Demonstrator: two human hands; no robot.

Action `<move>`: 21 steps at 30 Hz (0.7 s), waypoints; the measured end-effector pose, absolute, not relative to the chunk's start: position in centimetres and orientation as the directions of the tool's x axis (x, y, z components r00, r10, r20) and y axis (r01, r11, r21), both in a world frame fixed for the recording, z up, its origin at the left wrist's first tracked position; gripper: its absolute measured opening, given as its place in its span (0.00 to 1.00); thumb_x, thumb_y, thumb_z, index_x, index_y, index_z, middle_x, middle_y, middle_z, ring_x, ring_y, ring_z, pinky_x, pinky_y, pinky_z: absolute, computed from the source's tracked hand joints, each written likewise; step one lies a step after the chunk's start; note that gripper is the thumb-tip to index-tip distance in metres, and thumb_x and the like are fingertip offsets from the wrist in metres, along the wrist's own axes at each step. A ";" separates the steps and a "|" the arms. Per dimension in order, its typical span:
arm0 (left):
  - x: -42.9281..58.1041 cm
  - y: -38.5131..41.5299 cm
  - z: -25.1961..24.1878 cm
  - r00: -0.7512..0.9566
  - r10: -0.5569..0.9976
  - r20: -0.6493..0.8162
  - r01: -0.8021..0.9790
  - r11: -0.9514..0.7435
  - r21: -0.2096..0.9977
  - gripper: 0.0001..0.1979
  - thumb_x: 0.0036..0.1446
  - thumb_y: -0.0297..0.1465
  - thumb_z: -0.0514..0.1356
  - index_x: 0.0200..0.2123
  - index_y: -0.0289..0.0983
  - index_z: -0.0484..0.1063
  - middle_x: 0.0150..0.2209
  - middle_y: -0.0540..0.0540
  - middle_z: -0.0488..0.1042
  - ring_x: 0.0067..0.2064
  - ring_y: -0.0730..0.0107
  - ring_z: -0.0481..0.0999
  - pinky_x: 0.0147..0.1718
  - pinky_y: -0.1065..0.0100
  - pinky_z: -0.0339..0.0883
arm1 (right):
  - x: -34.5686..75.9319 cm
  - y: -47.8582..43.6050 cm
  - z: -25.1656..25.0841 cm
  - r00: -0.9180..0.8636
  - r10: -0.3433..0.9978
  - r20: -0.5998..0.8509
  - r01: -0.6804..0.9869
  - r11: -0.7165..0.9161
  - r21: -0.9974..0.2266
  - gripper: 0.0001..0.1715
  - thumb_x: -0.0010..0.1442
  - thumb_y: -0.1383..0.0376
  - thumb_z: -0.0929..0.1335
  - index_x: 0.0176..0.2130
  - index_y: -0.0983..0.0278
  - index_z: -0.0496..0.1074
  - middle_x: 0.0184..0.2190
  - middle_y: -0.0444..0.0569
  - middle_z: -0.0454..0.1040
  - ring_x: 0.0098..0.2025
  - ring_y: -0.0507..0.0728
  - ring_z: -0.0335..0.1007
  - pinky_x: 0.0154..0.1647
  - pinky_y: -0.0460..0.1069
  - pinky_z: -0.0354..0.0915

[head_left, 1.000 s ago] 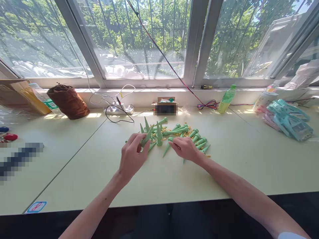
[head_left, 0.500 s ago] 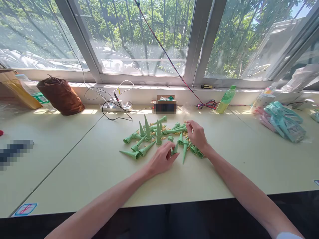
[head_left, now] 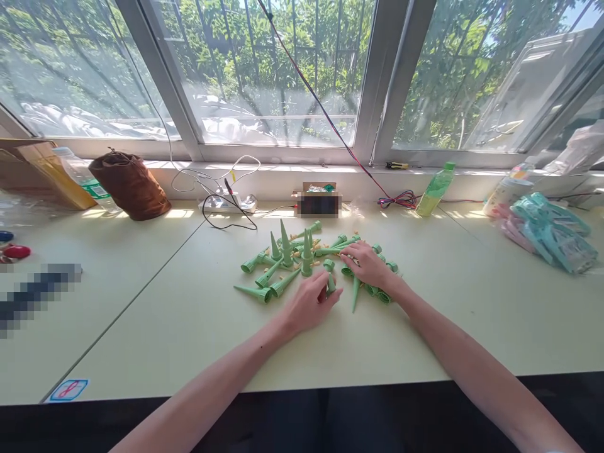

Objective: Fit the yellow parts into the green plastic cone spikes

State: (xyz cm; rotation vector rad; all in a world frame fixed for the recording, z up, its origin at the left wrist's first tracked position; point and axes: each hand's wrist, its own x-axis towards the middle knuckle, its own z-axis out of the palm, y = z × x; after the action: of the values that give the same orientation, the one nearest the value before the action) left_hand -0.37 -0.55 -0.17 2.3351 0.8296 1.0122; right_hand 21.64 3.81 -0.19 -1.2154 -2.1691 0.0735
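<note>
A heap of green plastic cone spikes [head_left: 283, 264] lies in the middle of the pale table [head_left: 189, 327], with small yellow bits scattered among them. Several spikes stand upright at the heap's left, others lie flat. My left hand [head_left: 309, 302] rests at the heap's near edge, fingers closed round one green spike [head_left: 329, 277] that sticks up past the fingertips. My right hand [head_left: 370, 264] lies over the right part of the heap, fingers curled down on the spikes and yellow bits there; what it pinches is hidden.
A brown bag [head_left: 129, 185], a water bottle [head_left: 82, 179] and a cardboard box sit at the back left. A power strip with cables [head_left: 226, 202] and a small box [head_left: 316, 200] lie under the window. A green bottle [head_left: 436, 189] and turquoise packets [head_left: 550, 229] are at the right.
My left hand left the upright spikes at the heap's left and moved right to grasp a spike near the middle. My right hand reached to the heap's far side, then drew back toward me.
</note>
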 end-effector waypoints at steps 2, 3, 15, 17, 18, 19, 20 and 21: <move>-0.3 -0.6 -0.2 0.554 0.681 0.479 0.349 -0.713 0.609 0.07 0.62 0.32 0.57 0.32 0.37 0.63 0.27 0.53 0.63 0.24 0.78 0.62 0.26 0.72 0.59 | 22.0 4.0 -0.3 -0.315 0.793 0.522 0.771 0.534 -0.347 0.12 0.63 0.72 0.62 0.40 0.63 0.74 0.37 0.51 0.77 0.42 0.59 0.69 0.48 0.54 0.62; -0.3 -0.6 -0.3 0.559 0.679 0.476 0.352 -0.714 0.606 0.08 0.62 0.33 0.56 0.32 0.38 0.63 0.27 0.53 0.62 0.24 0.78 0.61 0.26 0.72 0.58 | 22.2 4.1 -0.4 -0.284 0.802 0.525 0.786 0.509 -0.350 0.14 0.60 0.75 0.61 0.39 0.64 0.73 0.37 0.51 0.77 0.41 0.59 0.69 0.47 0.53 0.63; -0.2 -0.9 -0.3 0.578 0.664 0.474 0.345 -0.725 0.596 0.09 0.63 0.34 0.55 0.31 0.38 0.63 0.27 0.53 0.62 0.24 0.77 0.61 0.26 0.71 0.58 | 23.7 4.3 0.1 -0.201 0.885 0.419 0.891 0.343 -0.298 0.09 0.59 0.72 0.65 0.35 0.63 0.76 0.33 0.49 0.78 0.39 0.59 0.68 0.44 0.51 0.61; -0.2 -0.9 -0.2 0.580 0.663 0.474 0.348 -0.727 0.592 0.09 0.63 0.34 0.55 0.31 0.38 0.63 0.27 0.53 0.62 0.24 0.77 0.61 0.26 0.72 0.58 | 23.7 4.3 0.1 -0.194 0.888 0.418 0.896 0.334 -0.293 0.10 0.59 0.72 0.66 0.36 0.62 0.77 0.33 0.49 0.78 0.39 0.59 0.68 0.44 0.51 0.61; -0.2 -0.9 -0.2 0.579 0.664 0.473 0.351 -0.727 0.590 0.09 0.63 0.34 0.55 0.31 0.38 0.63 0.27 0.53 0.62 0.24 0.77 0.61 0.26 0.72 0.58 | 23.8 4.3 0.1 -0.194 0.889 0.416 0.899 0.330 -0.287 0.10 0.59 0.72 0.66 0.36 0.62 0.77 0.33 0.49 0.78 0.39 0.58 0.68 0.44 0.51 0.61; -0.2 -0.9 -0.2 0.578 0.665 0.472 0.355 -0.726 0.589 0.09 0.63 0.34 0.56 0.31 0.38 0.63 0.26 0.53 0.62 0.24 0.77 0.61 0.26 0.72 0.58 | 23.8 4.4 0.0 -0.195 0.890 0.412 0.902 0.328 -0.280 0.11 0.59 0.72 0.66 0.36 0.62 0.78 0.33 0.49 0.78 0.39 0.58 0.68 0.44 0.51 0.61; -0.2 -1.0 -0.2 0.579 0.666 0.471 0.358 -0.726 0.587 0.09 0.63 0.34 0.56 0.31 0.38 0.63 0.26 0.53 0.62 0.24 0.77 0.61 0.26 0.72 0.58 | 23.8 4.4 0.0 -0.199 0.892 0.406 0.904 0.326 -0.275 0.11 0.60 0.72 0.66 0.36 0.62 0.78 0.33 0.49 0.78 0.39 0.58 0.67 0.43 0.50 0.61; -0.2 -1.0 -0.1 0.580 0.666 0.469 0.360 -0.726 0.586 0.09 0.63 0.34 0.56 0.31 0.38 0.63 0.26 0.52 0.62 0.24 0.77 0.61 0.26 0.72 0.58 | 23.8 4.5 -0.1 -0.201 0.895 0.399 0.906 0.325 -0.273 0.12 0.61 0.71 0.65 0.35 0.62 0.79 0.33 0.50 0.77 0.39 0.58 0.67 0.43 0.50 0.61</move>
State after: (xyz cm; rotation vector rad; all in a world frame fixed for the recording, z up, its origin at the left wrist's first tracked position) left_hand -0.22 -0.97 -0.14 2.3829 0.8238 0.9625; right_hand 23.85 4.49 -0.13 -1.5822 -2.1098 -0.0297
